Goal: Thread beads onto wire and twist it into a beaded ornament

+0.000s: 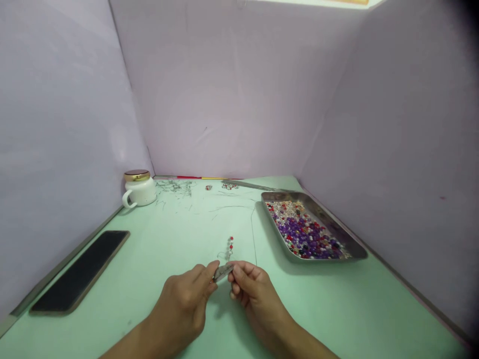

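1. Nearer than the metal tray (337, 230) and left of it, the left hand (183, 299) has its fingers closed around a metal tool (223, 271).
2. Between that hand and the tray's near side, the right hand (258, 294) pinches thumb and forefinger together at the tool's tip; what they grip is too small to tell.
3. Left of the tray, just beyond the fingertips, is a red-beaded strand (231, 247).

- Beaded strand (231, 247) — short and thin, with red beads set apart and paler bits between; it points forward, nearly straight, its near end running down to the fingertips of the right hand (258, 294).
- Metal tool (223, 272) — grey, slanted, narrowing towards the right fingertips, its other end hidden in the left hand (183, 299).
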Demonstrator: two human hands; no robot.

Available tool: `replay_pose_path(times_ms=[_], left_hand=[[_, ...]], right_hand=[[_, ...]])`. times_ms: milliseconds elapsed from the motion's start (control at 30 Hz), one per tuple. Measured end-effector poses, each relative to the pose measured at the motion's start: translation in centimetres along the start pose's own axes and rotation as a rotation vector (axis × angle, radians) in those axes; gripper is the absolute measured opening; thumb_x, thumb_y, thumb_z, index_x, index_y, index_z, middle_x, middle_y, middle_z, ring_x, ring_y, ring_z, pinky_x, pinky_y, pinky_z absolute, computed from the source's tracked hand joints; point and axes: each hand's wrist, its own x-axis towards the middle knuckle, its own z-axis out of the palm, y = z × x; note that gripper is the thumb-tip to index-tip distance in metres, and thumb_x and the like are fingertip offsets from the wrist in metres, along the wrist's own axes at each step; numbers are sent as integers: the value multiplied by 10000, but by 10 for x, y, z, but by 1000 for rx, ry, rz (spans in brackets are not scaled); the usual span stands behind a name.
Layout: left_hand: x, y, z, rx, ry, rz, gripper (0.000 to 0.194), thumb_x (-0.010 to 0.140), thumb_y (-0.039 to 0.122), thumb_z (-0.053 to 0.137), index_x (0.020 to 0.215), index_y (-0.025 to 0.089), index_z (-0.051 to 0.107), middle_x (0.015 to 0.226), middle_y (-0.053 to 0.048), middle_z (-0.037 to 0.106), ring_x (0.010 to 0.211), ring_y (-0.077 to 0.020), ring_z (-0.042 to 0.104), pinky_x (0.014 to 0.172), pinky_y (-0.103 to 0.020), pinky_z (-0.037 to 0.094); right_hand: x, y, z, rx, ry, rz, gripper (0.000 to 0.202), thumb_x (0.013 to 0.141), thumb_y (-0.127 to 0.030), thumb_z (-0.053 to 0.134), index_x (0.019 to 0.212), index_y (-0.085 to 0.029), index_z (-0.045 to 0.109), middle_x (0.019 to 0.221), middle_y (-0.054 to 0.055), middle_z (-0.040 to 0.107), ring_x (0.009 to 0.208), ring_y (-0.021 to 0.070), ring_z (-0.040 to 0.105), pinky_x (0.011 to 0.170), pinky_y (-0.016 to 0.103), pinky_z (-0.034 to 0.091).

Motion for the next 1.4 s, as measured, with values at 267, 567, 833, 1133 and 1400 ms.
replay_pose_path(times_ms=[267,567,833,1133,1400], left_hand=[[-3,1,5,-27,28,19,379,823,111,348,1199,154,352,720,-51,553,572,-138,523,487,-240,414],[-3,-3,13,-42,-26,-83,245,827,123,332,1028,169,463,699,-35,551,581,-133,537,534,-236,434],[1,-1,8,-100,-40,-165,201,835,167,332,827,159,533,607,-18,513,516,-119,475,515,-230,384],[10,-7,-6,-332,-23,-439,320,835,311,390,1085,158,522,874,-45,612,734,-157,544,658,-241,424],[2,1,1,-265,-67,-267,329,825,246,395,1125,146,484,776,-52,592,642,-140,534,596,-239,418]], right_hand=[[0,5,-2,-83,56,-112,248,617,-349,703,705,-123,649,580,-9,550,456,56,472,491,193,405],[7,12,-3,-37,110,-77,272,604,-345,713,703,-103,636,555,-6,550,469,64,475,506,189,426],[5,9,2,-10,127,-65,278,571,-317,738,714,-98,641,569,-3,561,477,65,485,498,197,450],[8,2,-2,72,113,22,284,567,-275,749,765,-107,634,674,31,618,552,88,567,550,209,487],[9,1,-6,105,84,49,291,513,-212,779,752,-109,647,642,15,624,545,78,561,569,204,487]])
